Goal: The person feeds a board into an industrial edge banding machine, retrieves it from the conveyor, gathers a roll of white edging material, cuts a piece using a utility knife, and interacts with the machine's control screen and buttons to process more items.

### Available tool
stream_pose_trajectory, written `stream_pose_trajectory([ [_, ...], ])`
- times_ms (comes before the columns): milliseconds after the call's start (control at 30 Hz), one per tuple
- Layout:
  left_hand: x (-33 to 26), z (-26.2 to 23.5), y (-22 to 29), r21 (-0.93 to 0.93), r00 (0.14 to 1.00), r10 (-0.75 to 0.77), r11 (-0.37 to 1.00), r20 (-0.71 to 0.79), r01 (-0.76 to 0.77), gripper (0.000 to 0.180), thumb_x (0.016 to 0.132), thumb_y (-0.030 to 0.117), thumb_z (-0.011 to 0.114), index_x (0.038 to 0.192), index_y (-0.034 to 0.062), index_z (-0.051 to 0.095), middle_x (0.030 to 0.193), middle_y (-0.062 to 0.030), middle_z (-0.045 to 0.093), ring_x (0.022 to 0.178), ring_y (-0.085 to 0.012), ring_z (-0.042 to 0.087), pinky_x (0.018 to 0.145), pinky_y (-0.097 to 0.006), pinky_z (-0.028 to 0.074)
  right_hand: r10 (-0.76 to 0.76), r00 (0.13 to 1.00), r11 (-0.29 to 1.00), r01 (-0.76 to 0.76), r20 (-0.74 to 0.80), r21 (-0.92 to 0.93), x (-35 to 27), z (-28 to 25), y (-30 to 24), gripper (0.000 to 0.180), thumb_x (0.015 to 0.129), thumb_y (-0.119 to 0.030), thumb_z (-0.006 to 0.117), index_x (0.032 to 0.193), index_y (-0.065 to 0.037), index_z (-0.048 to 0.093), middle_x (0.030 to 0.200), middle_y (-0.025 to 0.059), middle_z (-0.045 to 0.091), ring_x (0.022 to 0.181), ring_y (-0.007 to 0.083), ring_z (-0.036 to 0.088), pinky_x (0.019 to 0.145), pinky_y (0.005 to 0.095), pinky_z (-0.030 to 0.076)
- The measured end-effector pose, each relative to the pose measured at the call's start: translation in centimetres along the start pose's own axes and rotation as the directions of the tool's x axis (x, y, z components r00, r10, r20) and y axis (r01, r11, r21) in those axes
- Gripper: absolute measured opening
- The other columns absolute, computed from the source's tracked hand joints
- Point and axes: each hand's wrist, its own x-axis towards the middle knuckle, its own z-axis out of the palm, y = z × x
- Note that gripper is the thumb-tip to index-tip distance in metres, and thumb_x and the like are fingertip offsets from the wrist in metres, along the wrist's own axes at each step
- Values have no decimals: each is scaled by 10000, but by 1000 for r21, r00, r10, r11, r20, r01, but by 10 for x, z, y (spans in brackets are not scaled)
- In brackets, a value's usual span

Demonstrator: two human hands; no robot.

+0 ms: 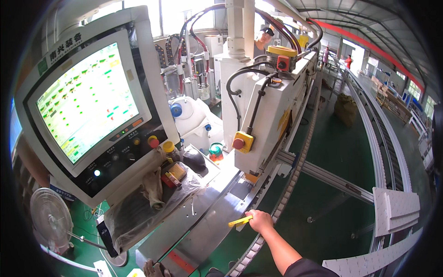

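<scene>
Your right hand (260, 220) is closed around a small yellow tool (240, 222), held flat over the grey machine bed (217, 217) just beside the chain conveyor (277, 210). Your left hand (154, 269) shows only as fingertips at the near edge, resting on the bed's end; whether it grips anything, cannot tell. Control panel with 1 lit screen (87, 101) stands far left; a red stop button (238, 143) sits on the white housing (267, 120) ahead. Risk, as judged: the tool tip or your knuckles could catch in the chain links if the line moves, since the hand hangs so close.
</scene>
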Motion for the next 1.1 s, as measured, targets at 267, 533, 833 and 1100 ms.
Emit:
stream_pose_trajectory([
  [267, 7, -18, 6, -43, 997, -78, 996, 11, 78, 426, 890, 213, 631, 1260, 5, 595, 1348, -292, 567, 1269, -493, 508, 1094, -622, 366, -423, 774, 779, 576, -472, 246, 2, 11, -12, 287, 1000, -304, 569, 939, -67, 719, 850, 121, 726, 797, 334, 715, 703, 411, 563],
  [533, -3, -7, -15, 7, 962, -229, 973, 150, 230, 448, 800, 333, 671, 1161, 70, 634, 1457, -206, 459, 1376, -432, 395, 1170, -576, 252, -868, 246, 154, 960, -433, 235, -1, -95, -325, 262, 729, -20, 659, 970, -114, 700, 1350, 205, 621, 1210, 391, 615, 993, 484, 500],
  [833, -8, -3, -19, -46, 965, -242, 968, 99, 248, 419, 799, 325, 681, 1144, 90, 650, 1450, -208, 484, 1383, -436, 404, 1181, -567, 261, -906, 424, 421, 901, 10, -110, 91, -5, -477, 263, 973, -334, 593, 1100, -147, 726, 1575, 182, 434, 1309, 354, 556, 1029, 476, 501],
  [1100, -5, 1, -13, -58, 964, -247, 966, 101, 253, 396, 788, 321, 688, 1104, 83, 669, 1445, -191, 492, 1379, -413, 403, 1183, -572, 257, -797, 599, 604, 788, -82, -121, 86, 16, -499, 348, 1031, -361, 500, 1182, -111, 689, 1512, 205, 494, 1235, 392, 600, 983, 503, 521],
])
